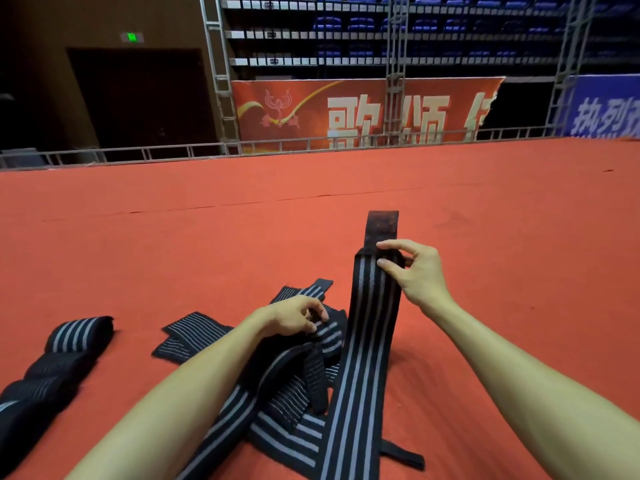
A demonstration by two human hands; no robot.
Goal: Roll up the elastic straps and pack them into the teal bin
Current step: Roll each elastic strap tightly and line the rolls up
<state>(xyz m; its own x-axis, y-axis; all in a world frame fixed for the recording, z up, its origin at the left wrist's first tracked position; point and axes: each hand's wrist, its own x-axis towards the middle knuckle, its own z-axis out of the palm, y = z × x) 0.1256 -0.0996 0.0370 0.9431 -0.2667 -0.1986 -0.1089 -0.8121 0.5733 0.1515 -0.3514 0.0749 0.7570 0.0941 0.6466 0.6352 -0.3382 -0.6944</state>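
Note:
A long black elastic strap with grey stripes [370, 327] is held up in front of me, its plain dark end tab pointing away. My right hand [412, 271] pinches it near that far end, fingers over the top and thumb behind. My left hand [294, 315] has curled fingers pinching a strap in the tangled pile of black striped straps [294, 393] on the red carpet. Several rolled straps [52, 362] lie in a row at the lower left. No teal bin is in view.
The red carpet [173, 244] stretches far ahead and to both sides. A metal rail [138, 152] edges it at the back, with truss towers, a red banner and dark seating behind.

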